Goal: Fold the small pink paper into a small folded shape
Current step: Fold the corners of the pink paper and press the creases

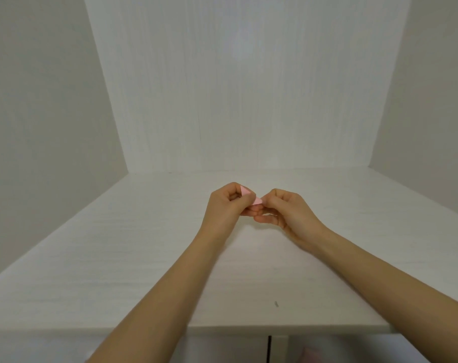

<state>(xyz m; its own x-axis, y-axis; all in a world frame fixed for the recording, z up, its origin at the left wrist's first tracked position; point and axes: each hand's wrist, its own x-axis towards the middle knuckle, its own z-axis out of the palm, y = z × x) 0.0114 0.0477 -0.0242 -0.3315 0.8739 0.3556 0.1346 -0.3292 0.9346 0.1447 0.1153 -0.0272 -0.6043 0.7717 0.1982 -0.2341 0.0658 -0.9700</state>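
Observation:
A small pink paper point(252, 197), folded down to a narrow piece, is held in the air between both hands above the white table point(118, 258). My left hand point(229, 205) pinches its upper left end with curled fingers; a pink corner pokes out past the knuckles. My right hand point(285, 209) pinches the lower right end with thumb and forefinger. The fingertips of both hands nearly meet around the paper, and most of it is hidden by them.
The table sits in a white alcove with a back panel point(249, 87) and side walls close by. Its front edge point(222, 330) runs across the bottom. A small dark mark point(276, 304) lies on the surface near the front.

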